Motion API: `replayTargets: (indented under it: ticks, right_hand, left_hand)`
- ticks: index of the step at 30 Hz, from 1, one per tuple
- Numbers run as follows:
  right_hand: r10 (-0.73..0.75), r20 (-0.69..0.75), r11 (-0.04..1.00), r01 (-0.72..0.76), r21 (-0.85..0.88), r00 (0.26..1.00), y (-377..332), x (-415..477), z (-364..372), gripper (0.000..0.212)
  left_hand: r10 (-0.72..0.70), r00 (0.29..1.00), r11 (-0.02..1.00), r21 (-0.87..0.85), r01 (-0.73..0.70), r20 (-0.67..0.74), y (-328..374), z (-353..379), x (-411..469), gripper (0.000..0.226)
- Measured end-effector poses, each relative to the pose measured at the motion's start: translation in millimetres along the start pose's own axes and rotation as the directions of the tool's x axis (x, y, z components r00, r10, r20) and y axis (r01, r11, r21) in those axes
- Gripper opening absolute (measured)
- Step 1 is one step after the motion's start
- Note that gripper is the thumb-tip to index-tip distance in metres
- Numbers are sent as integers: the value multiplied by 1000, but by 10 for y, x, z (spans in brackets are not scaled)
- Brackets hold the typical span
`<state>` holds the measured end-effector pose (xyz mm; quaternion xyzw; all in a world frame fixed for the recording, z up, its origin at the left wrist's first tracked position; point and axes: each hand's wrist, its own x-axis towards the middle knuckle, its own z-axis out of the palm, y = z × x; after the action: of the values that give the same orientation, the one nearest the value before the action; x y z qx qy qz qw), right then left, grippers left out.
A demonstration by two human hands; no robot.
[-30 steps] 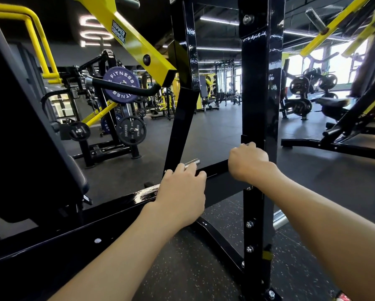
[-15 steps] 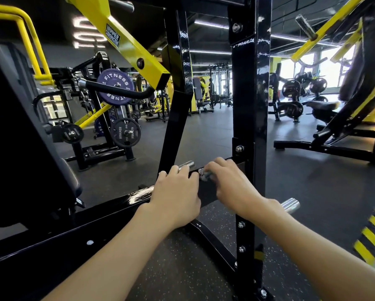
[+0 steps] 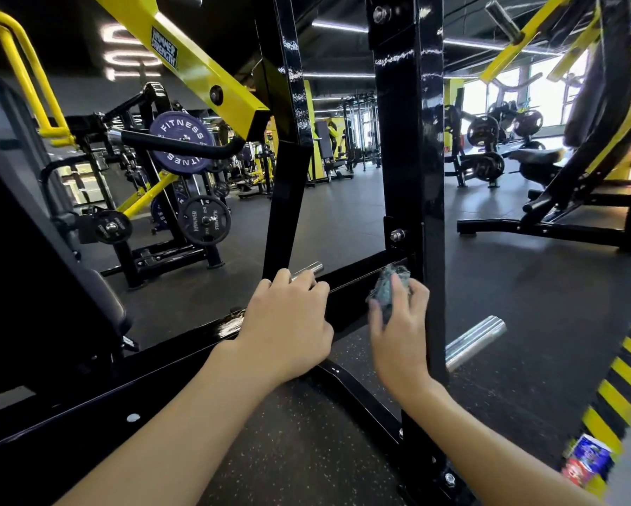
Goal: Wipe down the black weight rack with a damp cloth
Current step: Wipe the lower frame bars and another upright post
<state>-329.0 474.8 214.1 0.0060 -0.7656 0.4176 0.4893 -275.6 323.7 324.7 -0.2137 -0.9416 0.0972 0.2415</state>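
The black weight rack (image 3: pixel 403 140) fills the middle of the view, with a glossy upright post and a slanted crossbar (image 3: pixel 358 275) joining it. My left hand (image 3: pixel 288 323) rests over the crossbar, fingers curled on its top edge near a chrome peg (image 3: pixel 308 268). My right hand (image 3: pixel 398 323) holds a crumpled grey-blue cloth (image 3: pixel 389 283) pressed against the crossbar just left of the upright post. Part of the cloth is hidden under my fingers.
A black padded seat (image 3: pixel 33 250) sits at the left. A second chrome peg (image 3: pixel 474 339) sticks out right of the post. A colourful can (image 3: pixel 586 460) stands on the floor at lower right by yellow-black hazard tape (image 3: pixel 624 367). Other machines with weight plates (image 3: pixel 204 219) stand behind.
My right hand has moved from the upright post down and left onto the crossbar, and the cloth now shows in its fingers. The left hand has stayed on the crossbar.
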Motion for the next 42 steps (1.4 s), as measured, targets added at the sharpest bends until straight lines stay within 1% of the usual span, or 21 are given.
replayTargets:
  ticks: [1, 2, 5, 6, 10, 11, 14, 15, 18, 19, 22, 23, 27, 28, 30, 32, 36, 37, 40, 41, 42]
  right_hand:
    - [-61, 9, 998, 61, -1, 998, 61, -8, -2, 45]
    - [-66, 2, 998, 66, 12, 998, 115, 43, -10, 42]
    - [107, -115, 992, -98, 83, 988, 110, 248, -29, 34]
    - [132, -129, 989, -121, 87, 983, 74, 235, -19, 32]
    - [-43, -21, 998, 44, 52, 999, 105, -26, -41, 22]
    - [-13, -21, 997, 15, 70, 1000, 145, 14, -59, 20]
    - [266, -116, 958, -249, 141, 957, 144, 110, -40, 16]
    - [280, -114, 953, -263, 148, 953, 89, 60, -15, 16]
    - [146, -22, 978, -141, 156, 989, -46, -146, 29, 17]
    - [145, -23, 976, -139, 169, 989, -62, -106, 7, 18]
    - [329, -98, 928, -303, 217, 939, -131, 145, -42, 20]
    - [343, -104, 924, -315, 219, 934, -155, 144, -16, 22]
    - [144, -3, 979, -142, 146, 990, -269, -123, 72, 44]
    - [128, -5, 983, -126, 134, 992, -211, -83, 72, 42]
    - [178, -58, 977, -169, 132, 982, -153, 50, 43, 34]
    - [196, -87, 975, -185, 122, 977, -185, 33, 50, 32]
    - [-100, -12, 989, 101, 110, 995, -223, -227, 106, 31]
    - [-89, -25, 988, 91, 123, 996, -188, -160, 99, 30]
    - [155, -104, 978, -138, 153, 982, -218, -55, 99, 27]
    - [126, -90, 984, -112, 141, 988, -256, -141, 120, 26]
    - [37, -49, 993, -31, 118, 998, -288, -264, 138, 25]
  left_hand:
    - [0, 1000, 1000, -2, 0, 0, 0, 6, -6, 44]
    - [1, 1000, 1000, -1, -1, 1, -2, 14, -16, 45]
    - [6, 1000, 1000, 18, -7, 9, -6, 25, -36, 46]
    - [6, 1000, 999, 33, -7, 14, -4, 25, -39, 48]
    - [-7, 999, 998, 56, 4, 42, 9, 8, -52, 62]
    - [-8, 999, 998, 56, 5, 42, 4, 7, -58, 64]
    - [1, 999, 998, 56, -4, 47, -1, 10, -89, 63]
    - [4, 998, 999, 54, -6, 55, 2, 10, -90, 62]
    - [-4, 996, 1000, 24, 2, 93, 16, -18, -84, 67]
    - [-4, 994, 1000, -2, 5, 106, 6, -34, -88, 68]
    - [-23, 991, 983, -177, 46, 130, -87, -69, -141, 52]
    - [-34, 991, 970, -233, 65, 133, -121, -83, -159, 48]
    - [-37, 988, 951, -299, 82, 153, -151, -133, -169, 38]
    - [-38, 988, 955, -284, 80, 152, -152, -143, -171, 39]
    - [-65, 989, 974, -206, 92, 134, -195, -148, -185, 44]
    - [-137, 980, 973, -168, 161, 146, -256, -145, -240, 47]
    - [-151, 974, 975, -137, 175, 168, -285, -93, -296, 54]
    - [-150, 975, 975, -137, 173, 167, -292, -94, -292, 55]
    - [-153, 973, 978, -115, 174, 170, -285, -92, -299, 59]
    - [-154, 973, 979, -104, 174, 175, -273, -90, -303, 60]
    - [-154, 971, 980, -96, 174, 180, -264, -93, -308, 61]
